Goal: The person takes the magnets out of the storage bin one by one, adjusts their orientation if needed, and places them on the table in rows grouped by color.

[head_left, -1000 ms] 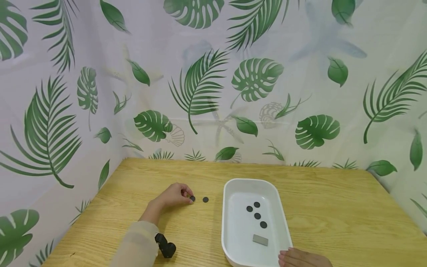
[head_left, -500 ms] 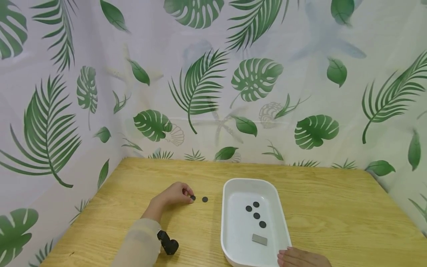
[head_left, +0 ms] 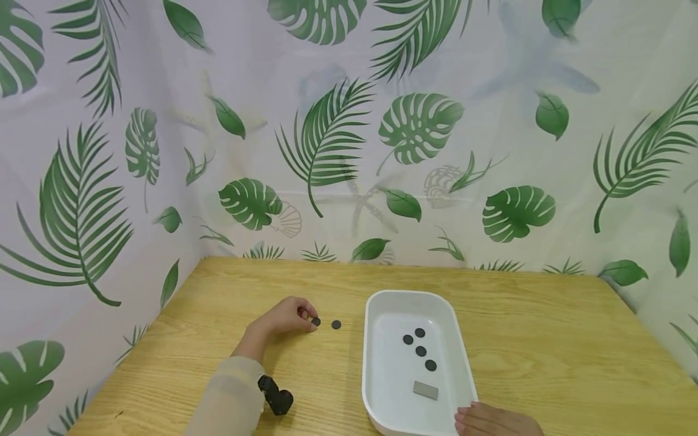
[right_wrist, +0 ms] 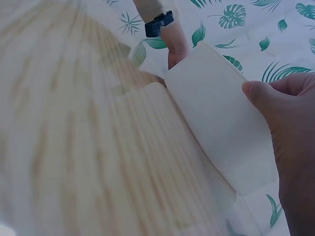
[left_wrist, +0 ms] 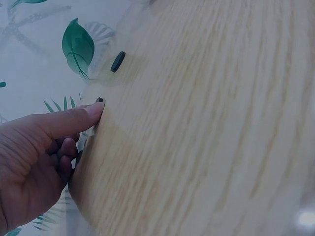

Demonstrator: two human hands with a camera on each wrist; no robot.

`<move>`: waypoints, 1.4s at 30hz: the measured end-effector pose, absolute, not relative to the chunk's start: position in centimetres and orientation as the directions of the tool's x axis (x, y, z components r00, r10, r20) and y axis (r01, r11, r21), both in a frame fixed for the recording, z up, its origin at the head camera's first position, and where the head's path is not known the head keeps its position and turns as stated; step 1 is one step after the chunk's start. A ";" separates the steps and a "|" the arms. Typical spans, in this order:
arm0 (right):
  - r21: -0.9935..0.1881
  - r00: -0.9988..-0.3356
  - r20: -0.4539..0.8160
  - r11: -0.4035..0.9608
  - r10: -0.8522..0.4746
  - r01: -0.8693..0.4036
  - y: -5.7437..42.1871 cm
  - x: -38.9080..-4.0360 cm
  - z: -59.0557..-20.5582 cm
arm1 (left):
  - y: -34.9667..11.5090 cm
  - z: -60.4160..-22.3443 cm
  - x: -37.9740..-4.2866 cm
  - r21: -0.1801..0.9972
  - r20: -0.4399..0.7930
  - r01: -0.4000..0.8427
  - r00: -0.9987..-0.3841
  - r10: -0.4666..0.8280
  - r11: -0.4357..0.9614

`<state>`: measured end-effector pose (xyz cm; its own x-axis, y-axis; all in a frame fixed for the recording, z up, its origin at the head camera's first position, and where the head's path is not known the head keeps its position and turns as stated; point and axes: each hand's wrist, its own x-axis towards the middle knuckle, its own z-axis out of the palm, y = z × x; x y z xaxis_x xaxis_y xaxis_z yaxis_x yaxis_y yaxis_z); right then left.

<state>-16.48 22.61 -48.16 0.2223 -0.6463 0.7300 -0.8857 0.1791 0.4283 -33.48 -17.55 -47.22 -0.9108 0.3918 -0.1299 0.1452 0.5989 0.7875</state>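
Observation:
My left hand (head_left: 286, 315) pinches a small black disc (head_left: 316, 322) between thumb and fingers, low over the wooden table left of the white plastic tub. Just to its right lies another black disc (head_left: 336, 324). In the left wrist view the thumb covers most of the held disc (left_wrist: 100, 100). My right hand (head_left: 496, 419) holds the near right part of the tub (head_left: 368, 357); in the right wrist view the thumb (right_wrist: 256, 91) is at the rim. Inside the tub lie several black discs (head_left: 420, 351) and a grey rectangular piece (head_left: 425, 390).
The wooden table (head_left: 551, 345) reaches back to a leaf-patterned cloth (head_left: 338, 230) hung behind and at the sides. A black camera mount (head_left: 277, 396) sits on my left wrist, close above the table.
Both hands keep nearly the same places. The disc between my left fingers has shifted very slightly; the tub and its contents stay as they were.

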 end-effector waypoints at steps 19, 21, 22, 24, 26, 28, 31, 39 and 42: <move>0.422 0.223 0.722 0.162 -0.655 -0.892 22.6 -16.6 -48.2 | -18.2 -47.0 -33.5 0.826 -0.077 0.169 -0.911 0.406 0.537; 0.412 0.200 0.721 0.178 -0.663 -0.894 22.7 -16.5 -48.2 | -18.1 -46.6 -33.4 0.832 -0.072 0.176 -0.906 0.417 0.527; 0.408 0.190 0.721 0.186 -0.666 -0.894 22.7 -16.4 -48.3 | -18.1 -46.4 -33.4 0.833 -0.072 0.179 -0.903 0.423 0.523; 0.387 0.166 0.725 0.195 -0.668 -0.901 22.9 -16.3 -48.3 | -17.9 -46.1 -33.5 0.839 -0.072 0.182 -0.897 0.437 0.512; 0.384 0.159 0.725 0.202 -0.671 -0.901 23.0 -16.2 -48.4 | -17.7 -45.8 -33.5 0.846 -0.074 0.187 -0.886 0.457 0.499; 0.381 0.156 0.727 0.204 -0.668 -0.902 23.0 -16.2 -48.6 | -17.4 -45.5 -33.6 0.847 -0.079 0.190 -0.879 0.470 0.496; 0.392 0.169 0.728 0.200 -0.665 -0.898 23.0 -16.3 -48.7 | -17.1 -44.9 -33.8 0.844 -0.076 0.204 -0.870 0.487 0.496; 0.440 0.234 0.717 0.165 -0.656 -0.883 22.8 -16.6 -48.5 | -15.6 -43.1 -34.5 0.841 -0.047 0.240 -0.861 0.507 0.485; 0.456 0.247 0.707 0.160 -0.663 -0.876 22.7 -16.7 -48.3 | -15.1 -42.4 -34.6 0.840 -0.041 0.253 -0.853 0.521 0.479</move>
